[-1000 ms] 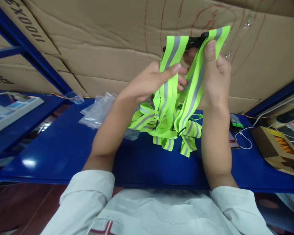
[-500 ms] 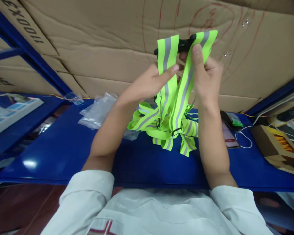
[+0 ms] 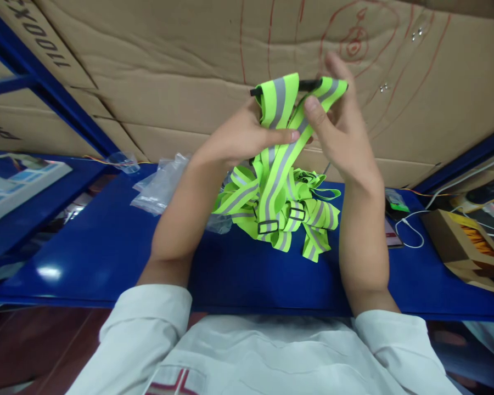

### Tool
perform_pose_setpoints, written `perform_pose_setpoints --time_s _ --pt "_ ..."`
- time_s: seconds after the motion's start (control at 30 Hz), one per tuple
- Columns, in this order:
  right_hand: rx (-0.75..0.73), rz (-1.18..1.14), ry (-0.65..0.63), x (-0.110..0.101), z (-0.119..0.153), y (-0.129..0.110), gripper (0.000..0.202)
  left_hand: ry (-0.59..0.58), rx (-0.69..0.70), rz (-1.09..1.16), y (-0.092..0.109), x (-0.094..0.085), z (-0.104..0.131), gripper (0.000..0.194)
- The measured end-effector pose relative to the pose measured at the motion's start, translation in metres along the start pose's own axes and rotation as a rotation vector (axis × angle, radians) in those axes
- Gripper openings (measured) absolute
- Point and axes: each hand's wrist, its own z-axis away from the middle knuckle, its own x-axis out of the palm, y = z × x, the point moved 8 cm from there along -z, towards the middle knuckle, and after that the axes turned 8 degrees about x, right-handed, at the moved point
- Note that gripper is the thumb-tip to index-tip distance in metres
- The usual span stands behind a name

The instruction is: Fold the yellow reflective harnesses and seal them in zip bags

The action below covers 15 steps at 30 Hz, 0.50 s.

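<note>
The reflective strap harness (image 3: 278, 186) is held up above the blue worktop (image 3: 107, 247), its two upper bands pinched together just under a black buckle (image 3: 308, 85), while the lower loops lie bunched on the worktop below. The step in hand appears to be the gathering of the bands into one flat bundle – it would be done well if the two bands were kept edge to edge, grey stripes facing the same way, and the buckle kept clear of the folds. The left hand (image 3: 247, 137) is closed on the left band; the right hand (image 3: 341, 131) is closed more loosely, the right band pinched by thumb and fingers. The webbing is neon yellow-green with a grey middle stripe and black sliders – limp, easily twisted. Left of the harness lie clear plastic bags (image 3: 160, 184); behind it stand cardboard cartons (image 3: 168, 82).
</note>
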Motion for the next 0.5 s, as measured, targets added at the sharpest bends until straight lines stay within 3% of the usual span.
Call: perform_pose_setpoints --time_s 0.07,0.17,0.33,0.5 --pt "-0.097 -0.022 -0.033 -0.01 0.005 -0.011 0.058 -0.108 -0.042 -0.045 -0.002 0.003 0.004 0.055" --pt "-0.114 0.012 -0.129 -0.011 0.009 -0.019 0.035 -0.231 -0.104 -0.041 -0.006 0.011 0.01 0.055" --pt "-0.039 0.005 0.03 -0.019 0.008 -0.021 0.034 -0.345 -0.23 0.135 -0.007 0.034 0.018 0.046" --pt "0.024 -0.001 0.205 -0.03 0.006 -0.02 0.043 -0.411 -0.247 0.171 -0.01 0.042 0.017 0.058"
